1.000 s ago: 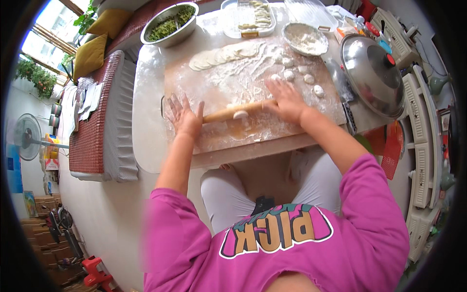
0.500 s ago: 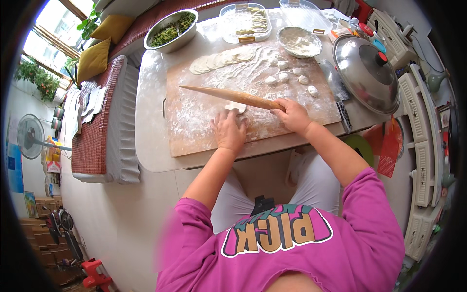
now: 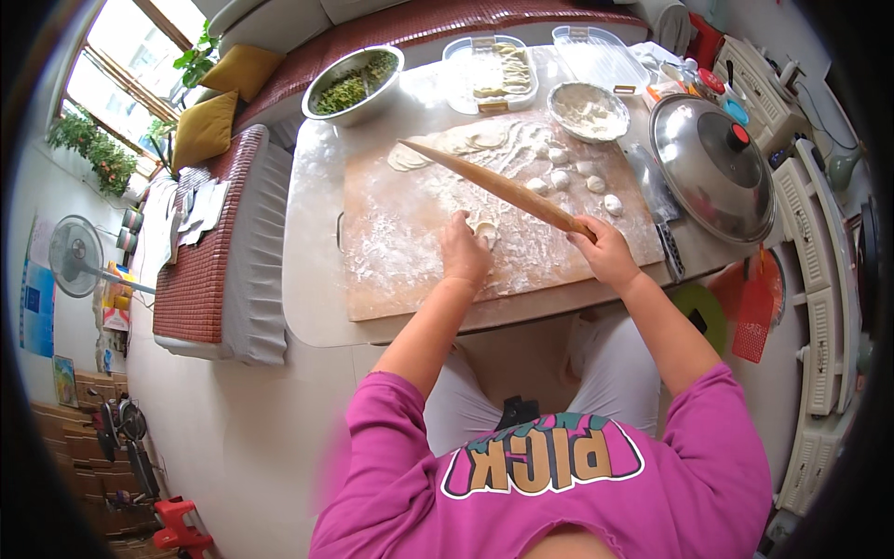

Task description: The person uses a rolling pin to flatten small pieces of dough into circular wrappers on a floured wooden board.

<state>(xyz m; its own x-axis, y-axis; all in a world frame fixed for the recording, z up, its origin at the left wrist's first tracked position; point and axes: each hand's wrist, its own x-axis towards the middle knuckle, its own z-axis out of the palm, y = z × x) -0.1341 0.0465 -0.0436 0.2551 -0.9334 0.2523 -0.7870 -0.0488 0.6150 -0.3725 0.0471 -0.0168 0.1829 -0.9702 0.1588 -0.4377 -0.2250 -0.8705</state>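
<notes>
My right hand [image 3: 603, 252] is closed round the near end of a tapered wooden rolling pin [image 3: 498, 188], which slants away to the far left above the floured board [image 3: 391, 278]. Curled low over the board, my left hand [image 3: 465, 252] has its fingertips at the edge of a small flattened piece of dough [image 3: 486, 230] and seems to pinch it. Behind the pin lies a row of overlapping round dough wrappers [image 3: 410, 159], partly covered by its tip. Several small floured dough balls [image 3: 560, 179] are scattered right of the pin.
Behind the board stand a metal bowl of chopped green filling [image 3: 349, 93], a plastic box with dumplings [image 3: 503, 76] and a bowl of flour [image 3: 589, 114]. At the right are a cleaver [image 3: 663, 205] and a large domed lid [image 3: 710, 177]. The table edge [image 3: 326, 341] runs nearest me.
The rolling pin has tilted to a steeper slant. My left fingers, earlier spread over the dough, have curled in at its edge. The whole view has shifted slightly.
</notes>
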